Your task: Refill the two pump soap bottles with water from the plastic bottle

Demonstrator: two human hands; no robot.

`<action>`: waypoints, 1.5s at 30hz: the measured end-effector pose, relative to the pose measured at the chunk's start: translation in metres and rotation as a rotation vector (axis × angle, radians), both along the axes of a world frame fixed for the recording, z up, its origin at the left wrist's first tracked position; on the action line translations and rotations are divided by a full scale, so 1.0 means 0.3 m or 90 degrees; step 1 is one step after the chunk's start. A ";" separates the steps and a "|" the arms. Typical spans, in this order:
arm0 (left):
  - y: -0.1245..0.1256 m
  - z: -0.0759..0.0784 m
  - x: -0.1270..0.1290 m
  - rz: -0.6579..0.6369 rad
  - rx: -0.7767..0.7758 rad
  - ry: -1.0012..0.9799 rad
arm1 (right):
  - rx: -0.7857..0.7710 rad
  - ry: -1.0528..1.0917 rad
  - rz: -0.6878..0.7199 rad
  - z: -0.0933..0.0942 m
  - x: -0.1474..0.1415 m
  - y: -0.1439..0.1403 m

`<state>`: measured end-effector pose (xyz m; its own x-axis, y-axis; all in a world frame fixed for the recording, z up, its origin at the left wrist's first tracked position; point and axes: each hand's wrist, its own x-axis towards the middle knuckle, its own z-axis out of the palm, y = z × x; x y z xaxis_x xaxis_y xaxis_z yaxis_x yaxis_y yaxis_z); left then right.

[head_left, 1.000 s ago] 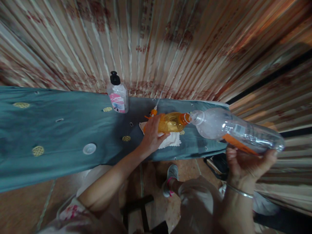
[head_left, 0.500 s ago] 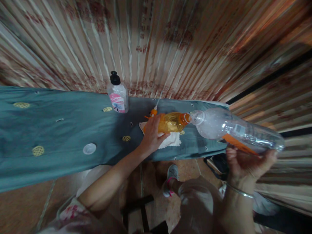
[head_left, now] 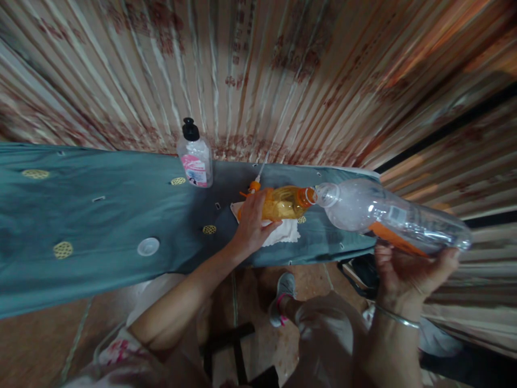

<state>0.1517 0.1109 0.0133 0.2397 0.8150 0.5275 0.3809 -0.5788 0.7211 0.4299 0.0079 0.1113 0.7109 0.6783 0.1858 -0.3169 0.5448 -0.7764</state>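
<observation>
My left hand [head_left: 253, 223] is wrapped round an orange-yellow spray bottle body [head_left: 283, 203], its neck pointing right. Mouth to mouth with it is a large clear plastic bottle [head_left: 355, 205] with an orange label, tilted nearly on its side. My right hand [head_left: 412, 269] grips that clear bottle from below, near its base. Behind my left hand lies an orange spray head [head_left: 254, 187] with a thin pale tube. A white cloth [head_left: 285, 233] is spread under the spray bottle. Whether liquid passes between the two mouths I cannot make out.
A clear pump bottle with black top [head_left: 196, 161] stands near the curtain [head_left: 242, 81]. A small white cap [head_left: 148, 247] lies on the teal tablecloth [head_left: 117, 215]. Below are a tiled floor, a shod foot [head_left: 285, 293] and a dark frame [head_left: 234, 345].
</observation>
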 end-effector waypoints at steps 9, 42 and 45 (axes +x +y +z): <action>0.000 0.003 0.003 0.005 -0.011 0.006 | -0.008 0.033 -0.045 0.008 -0.011 0.007; 0.001 0.002 0.003 -0.004 0.002 -0.002 | 0.001 0.012 -0.022 0.005 -0.005 0.008; 0.000 0.003 0.006 0.001 -0.008 -0.006 | -0.001 0.020 -0.023 0.009 -0.007 0.008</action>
<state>0.1535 0.1108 0.0144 0.2330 0.8224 0.5191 0.3751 -0.5685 0.7322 0.4277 0.0103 0.1139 0.7407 0.6519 0.1624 -0.3209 0.5556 -0.7670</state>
